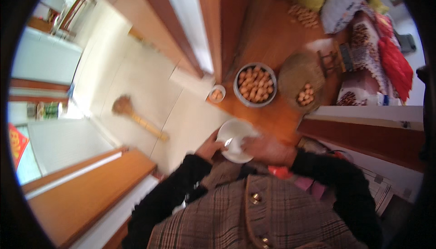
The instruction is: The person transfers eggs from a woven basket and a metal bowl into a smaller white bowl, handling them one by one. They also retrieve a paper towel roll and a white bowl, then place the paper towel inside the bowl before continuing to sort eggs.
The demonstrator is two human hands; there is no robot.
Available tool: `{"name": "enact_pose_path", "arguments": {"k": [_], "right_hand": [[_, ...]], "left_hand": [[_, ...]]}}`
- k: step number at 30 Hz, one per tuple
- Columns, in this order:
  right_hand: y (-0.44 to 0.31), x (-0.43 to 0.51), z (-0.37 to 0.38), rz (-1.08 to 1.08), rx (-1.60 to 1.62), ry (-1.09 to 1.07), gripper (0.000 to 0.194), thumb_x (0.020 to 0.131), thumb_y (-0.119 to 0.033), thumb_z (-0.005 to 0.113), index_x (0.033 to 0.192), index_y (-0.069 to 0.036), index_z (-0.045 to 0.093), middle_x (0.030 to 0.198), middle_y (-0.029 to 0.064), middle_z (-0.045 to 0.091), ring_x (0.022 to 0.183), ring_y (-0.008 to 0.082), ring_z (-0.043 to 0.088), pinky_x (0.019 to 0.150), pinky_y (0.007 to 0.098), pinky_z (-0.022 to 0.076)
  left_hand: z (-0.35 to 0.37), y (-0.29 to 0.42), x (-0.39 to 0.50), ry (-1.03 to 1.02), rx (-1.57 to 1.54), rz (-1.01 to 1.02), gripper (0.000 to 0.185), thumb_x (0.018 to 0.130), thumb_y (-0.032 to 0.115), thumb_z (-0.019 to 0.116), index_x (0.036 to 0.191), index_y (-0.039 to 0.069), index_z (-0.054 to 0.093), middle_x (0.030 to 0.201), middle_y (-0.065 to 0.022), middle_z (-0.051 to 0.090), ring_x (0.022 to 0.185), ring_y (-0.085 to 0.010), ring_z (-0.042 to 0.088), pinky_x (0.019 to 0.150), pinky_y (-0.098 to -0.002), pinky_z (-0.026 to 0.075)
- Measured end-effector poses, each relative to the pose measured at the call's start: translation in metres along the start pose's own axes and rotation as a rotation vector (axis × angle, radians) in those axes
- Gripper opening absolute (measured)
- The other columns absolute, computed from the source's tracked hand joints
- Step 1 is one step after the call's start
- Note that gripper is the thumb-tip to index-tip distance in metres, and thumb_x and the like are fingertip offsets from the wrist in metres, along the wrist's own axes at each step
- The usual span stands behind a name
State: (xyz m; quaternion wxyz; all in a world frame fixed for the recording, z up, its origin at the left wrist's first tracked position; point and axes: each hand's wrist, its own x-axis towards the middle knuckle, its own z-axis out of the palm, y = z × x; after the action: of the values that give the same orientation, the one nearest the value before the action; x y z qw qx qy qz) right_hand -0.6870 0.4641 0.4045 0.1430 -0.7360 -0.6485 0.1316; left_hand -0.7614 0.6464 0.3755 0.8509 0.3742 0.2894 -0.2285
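My left hand [209, 148] grips the left rim of a white bowl [235, 126], its thumb over the edge. The bowl is tilted so that its inside faces me, with a bright reflection in it. My right hand [267, 148] is blurred and reaches over the bowl's right side. Its fingers are at the inner wall, and whether they hold anything cannot be told. Beyond the bowl stands a round metal basin [238, 98] full of round brown items [256, 85], either eggs or walnuts. A small cup-like bowl [223, 88] with a few similar items stands left of the basin.
Right of the basin, more brown items [306, 95] lie on a round brown mat [294, 70]. A small stool [335, 60] and filled sacks [344, 4] are farther off. A short-handled broom [139, 119] lies on the pale tiles. A door frame [218, 27] rises ahead.
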Motion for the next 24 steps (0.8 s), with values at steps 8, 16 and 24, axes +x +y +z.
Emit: {"name": "enact_pose_path", "arguments": {"k": [8,16,24], "right_hand": [[0.012,-0.007,0.002,-0.103,0.111,0.201,0.017,0.073,-0.015,0.055,0.088,-0.006,0.057,0.09,0.0071,0.059,0.093,0.0213,0.055,0.097,0.0444,0.0288],[0.013,-0.011,-0.016,0.179,0.15,0.336,0.02,0.072,-0.016,0.057,0.09,-0.007,0.057,0.084,0.0069,0.059,0.081,0.0221,0.057,0.089,0.043,0.0337],[0.019,-0.02,-0.023,0.368,0.085,0.233,0.027,0.069,-0.017,0.059,0.094,-0.008,0.056,0.089,0.0072,0.058,0.086,0.0211,0.056,0.091,0.0413,0.0349]], "left_hand": [[0.022,0.028,0.003,0.039,0.192,-0.089,0.081,0.06,-0.003,0.05,0.135,0.01,0.022,0.115,-0.0104,0.046,0.098,-0.023,0.052,0.077,-0.0352,0.05],[0.034,0.037,0.018,-0.033,0.116,0.005,0.076,0.063,-0.001,0.049,0.133,0.016,0.026,0.112,-0.0095,0.047,0.089,-0.0223,0.055,0.068,-0.0339,0.052],[0.052,0.044,0.031,-0.074,0.06,0.171,0.076,0.063,0.003,0.051,0.132,0.013,0.023,0.116,-0.0126,0.044,0.098,-0.0294,0.052,0.073,-0.0441,0.052]]}}
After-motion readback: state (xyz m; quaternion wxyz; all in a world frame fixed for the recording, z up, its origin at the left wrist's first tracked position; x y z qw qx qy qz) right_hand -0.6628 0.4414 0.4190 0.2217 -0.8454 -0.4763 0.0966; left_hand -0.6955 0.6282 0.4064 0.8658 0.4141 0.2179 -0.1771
